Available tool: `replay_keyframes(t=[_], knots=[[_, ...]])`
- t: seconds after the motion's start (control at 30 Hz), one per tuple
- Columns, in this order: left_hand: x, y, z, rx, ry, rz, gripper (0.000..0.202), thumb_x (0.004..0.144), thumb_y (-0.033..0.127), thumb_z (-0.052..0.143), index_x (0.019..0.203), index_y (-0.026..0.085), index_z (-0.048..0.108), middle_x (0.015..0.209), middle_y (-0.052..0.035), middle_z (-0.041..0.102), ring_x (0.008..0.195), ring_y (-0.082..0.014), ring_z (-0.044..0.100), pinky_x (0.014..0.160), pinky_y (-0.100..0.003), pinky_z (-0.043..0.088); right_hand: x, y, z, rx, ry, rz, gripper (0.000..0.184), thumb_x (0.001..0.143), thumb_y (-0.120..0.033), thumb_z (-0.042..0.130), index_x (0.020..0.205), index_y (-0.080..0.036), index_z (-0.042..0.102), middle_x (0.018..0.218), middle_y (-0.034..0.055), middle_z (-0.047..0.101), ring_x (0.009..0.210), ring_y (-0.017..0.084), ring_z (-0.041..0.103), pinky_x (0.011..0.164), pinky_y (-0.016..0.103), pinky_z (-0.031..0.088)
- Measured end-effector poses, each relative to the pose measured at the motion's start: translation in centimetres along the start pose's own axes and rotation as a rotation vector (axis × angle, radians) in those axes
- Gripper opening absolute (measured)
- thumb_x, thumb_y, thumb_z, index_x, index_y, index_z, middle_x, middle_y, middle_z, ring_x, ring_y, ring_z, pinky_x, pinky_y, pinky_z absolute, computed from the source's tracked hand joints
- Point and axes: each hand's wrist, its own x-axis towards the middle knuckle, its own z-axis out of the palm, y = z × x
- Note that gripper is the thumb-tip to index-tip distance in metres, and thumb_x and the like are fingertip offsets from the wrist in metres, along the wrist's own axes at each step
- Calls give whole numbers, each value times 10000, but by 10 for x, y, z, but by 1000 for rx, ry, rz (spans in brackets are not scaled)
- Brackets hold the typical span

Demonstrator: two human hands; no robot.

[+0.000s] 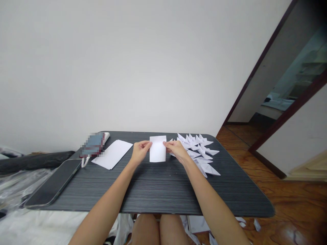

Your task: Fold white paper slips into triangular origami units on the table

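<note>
A small white sheet of paper (157, 149) is held upright above the dark table, facing me. My left hand (141, 150) pinches its left edge between thumb and fingers. On the opposite edge, my right hand (176, 149) grips the paper the same way. Several folded white paper boats (201, 153) cluster just beyond and to the right of my right hand. Left of my left hand lies a stack of blank white paper (113, 154), turned at an angle on the tabletop.
The dark wood-grain table (158, 194) stands against a white wall. A phone (55, 183) lies at its left edge, near a pixelated device (93, 144) with a white cable (85, 161). Paper scraps (257, 224) lie on the wooden floor. A doorway opens at right.
</note>
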Motion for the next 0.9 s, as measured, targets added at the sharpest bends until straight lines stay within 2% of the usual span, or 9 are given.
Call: replay_keyframes(t=[0.13, 0.33, 0.57, 0.67, 0.8, 0.83, 0.9], knots=[[2, 0, -1, -17, 33, -16, 276, 590, 330, 641, 732, 94, 650, 611, -42, 643, 538, -133, 555, 514, -226, 438, -2, -1, 3, -23, 40, -4, 233, 549, -358, 668, 608, -134, 642, 579, 18, 631, 541, 130, 570, 600, 281, 462], [5, -3, -3, -14, 130, 14, 274, 578, 338, 643, 724, 106, 659, 629, -43, 651, 550, -140, 566, 523, -237, 451, -4, 0, 5, -44, -19, 45, 248, 512, -362, 693, 548, -124, 633, 544, 22, 622, 516, 142, 567, 563, 286, 475], [8, -4, -9, -38, 228, 48, 287, 573, 345, 647, 727, 103, 653, 684, -54, 658, 574, -136, 567, 526, -231, 446, -11, -9, 12, -125, -113, 92, 218, 525, -318, 690, 570, -109, 642, 489, 10, 601, 465, 115, 548, 531, 259, 471], [8, -3, -11, -11, 248, 57, 294, 573, 345, 645, 729, 96, 652, 665, -55, 654, 561, -132, 559, 502, -218, 428, -14, -10, 11, -138, -199, 113, 211, 518, -288, 700, 599, -102, 637, 554, 31, 633, 543, 125, 590, 562, 236, 476], [9, -1, -13, 6, 264, 74, 292, 584, 343, 638, 730, 91, 646, 658, -52, 648, 567, -130, 558, 521, -222, 438, -15, -11, 1, -192, -423, 207, 250, 532, -295, 700, 655, -86, 640, 659, 86, 660, 650, 150, 619, 629, 248, 484], [9, -1, -13, -3, 274, 72, 297, 583, 344, 639, 738, 91, 644, 659, -51, 648, 571, -133, 560, 529, -228, 445, -15, -12, -2, -193, -450, 219, 267, 541, -309, 694, 680, -87, 644, 691, 91, 662, 669, 150, 620, 649, 253, 483], [9, -1, -13, -19, 265, 61, 312, 578, 348, 643, 755, 90, 642, 661, -52, 649, 577, -141, 565, 539, -241, 456, -14, -12, -6, -162, -423, 175, 300, 592, -366, 650, 727, -98, 649, 737, 85, 663, 690, 142, 616, 679, 257, 473]])
